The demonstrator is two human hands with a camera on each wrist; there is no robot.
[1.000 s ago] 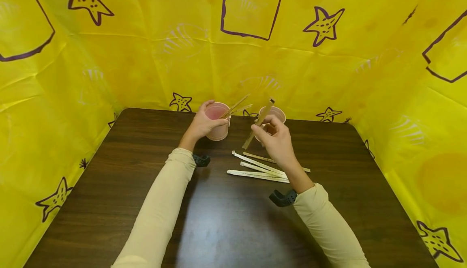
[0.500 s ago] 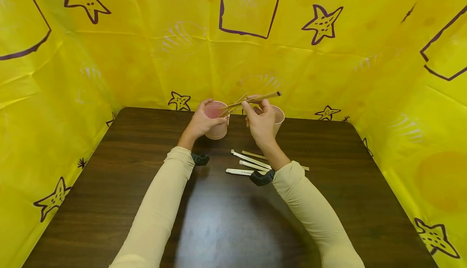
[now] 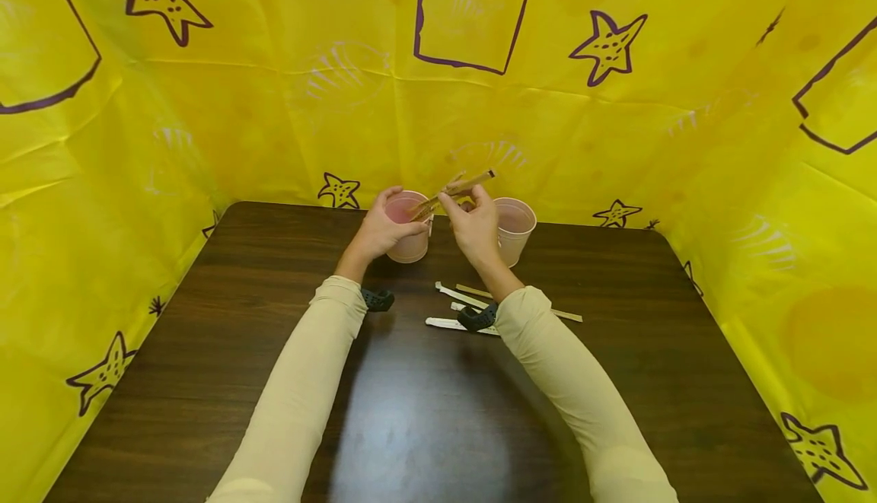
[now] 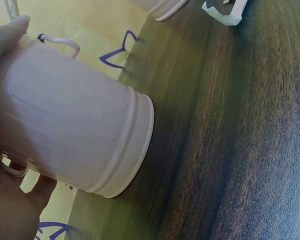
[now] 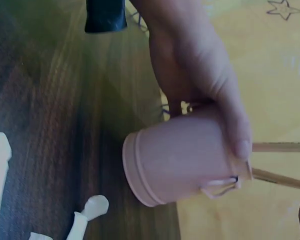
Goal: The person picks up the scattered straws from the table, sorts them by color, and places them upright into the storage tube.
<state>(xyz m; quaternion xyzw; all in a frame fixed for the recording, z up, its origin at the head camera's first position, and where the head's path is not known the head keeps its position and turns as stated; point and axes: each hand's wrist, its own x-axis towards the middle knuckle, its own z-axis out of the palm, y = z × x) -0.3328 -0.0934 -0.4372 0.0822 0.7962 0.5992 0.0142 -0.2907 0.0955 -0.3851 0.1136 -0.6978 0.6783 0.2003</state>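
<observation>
My left hand [image 3: 378, 230] grips a small pink pail [image 3: 409, 251] with little side handles, thumb near the rim and fingers round the far side. Thin brown sticks [image 5: 280, 147], perhaps paper-wrapped, jut from its mouth in the right wrist view. Over that rim, my right hand [image 3: 477, 233] pinches a flat brown stick [image 3: 483, 178] with a dark end, slanted down toward the pail's mouth. Only a fingertip of the right hand shows at the edge of the right wrist view. Whether the held stick's lower end is inside the pail I cannot tell.
A second pink pail [image 3: 515, 248] stands upright just right of my right hand. Several white paper-wrapped sticks [image 3: 447, 324] and a brown stick [image 3: 566, 316] lie on the dark wooden table [image 3: 425, 427], partly under my right wrist. Yellow patterned cloth [image 3: 274, 122] surrounds the table.
My right hand has moved left and up from in front of the second pail to the left pail's rim, tilting the brown stick flatter. My left hand stays on its pail.
</observation>
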